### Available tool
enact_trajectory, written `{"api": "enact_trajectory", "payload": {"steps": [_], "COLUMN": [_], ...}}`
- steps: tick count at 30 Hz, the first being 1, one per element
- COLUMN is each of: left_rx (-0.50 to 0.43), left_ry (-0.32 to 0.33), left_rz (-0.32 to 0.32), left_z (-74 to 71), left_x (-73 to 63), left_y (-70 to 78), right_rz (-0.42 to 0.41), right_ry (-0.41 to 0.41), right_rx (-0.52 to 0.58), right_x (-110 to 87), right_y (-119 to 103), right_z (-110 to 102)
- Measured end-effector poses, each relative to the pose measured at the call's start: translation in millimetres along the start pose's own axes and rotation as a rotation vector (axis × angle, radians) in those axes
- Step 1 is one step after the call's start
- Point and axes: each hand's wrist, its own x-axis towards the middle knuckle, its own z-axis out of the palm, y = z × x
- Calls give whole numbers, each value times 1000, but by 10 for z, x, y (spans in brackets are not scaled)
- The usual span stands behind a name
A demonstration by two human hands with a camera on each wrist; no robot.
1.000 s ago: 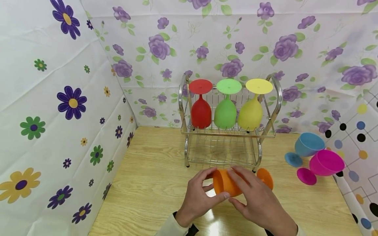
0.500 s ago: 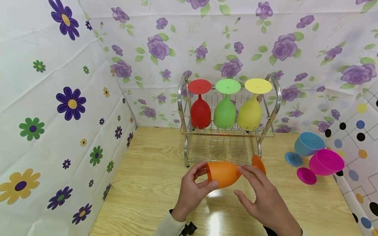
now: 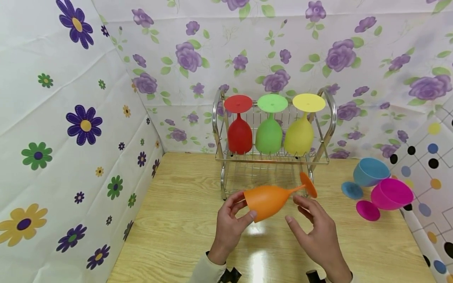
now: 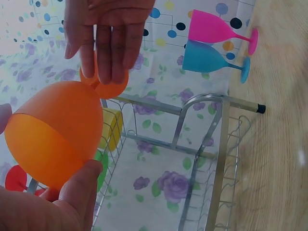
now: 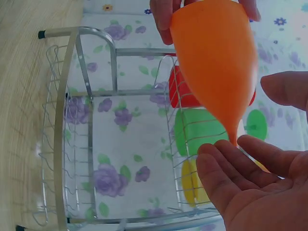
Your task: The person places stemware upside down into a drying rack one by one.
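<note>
An orange plastic goblet [image 3: 267,201] lies tilted in the air, its mouth toward the left and its foot raised at the right. My left hand [image 3: 228,227] grips it at the rim, thumb on the near side and fingers behind. Beside the stem, my right hand [image 3: 320,232] is spread with the thumb apart; in the right wrist view its straight fingertips [image 5: 209,150] are right at the stem. Behind the goblet stands a two-tier wire rack [image 3: 272,161]. A red goblet [image 3: 240,135], a green goblet [image 3: 269,135] and a yellow goblet [image 3: 299,135] stand upside down on its upper tier.
At the right, a blue goblet [image 3: 369,173] and a pink goblet [image 3: 391,195] stand upright on the wooden table [image 3: 177,220]. Flowered cloth [image 3: 219,51] hangs behind the rack, with more patterned cloth along both sides.
The orange goblet has risen and turned, its foot swinging up and its mouth shifting left in my left hand. My right hand has come off the bowl and moved right, toward the stem.
</note>
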Motion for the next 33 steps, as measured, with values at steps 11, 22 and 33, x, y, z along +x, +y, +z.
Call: {"api": "enact_trajectory", "payload": {"steps": [11, 22, 33], "left_rx": [-202, -352, -366], "left_ry": [-41, -92, -108], "left_rz": [-3, -63, -53], "left_z": [142, 251, 244], "left_x": [-75, -107, -103], "left_y": [-108, -212, -216], "right_rz": [217, 152, 204], "right_ry": [-101, -217, -200], "right_rx": [656, 1223, 1214], "right_x": [62, 103, 100], "right_y": [194, 340, 329], "right_z": [135, 261, 231]}}
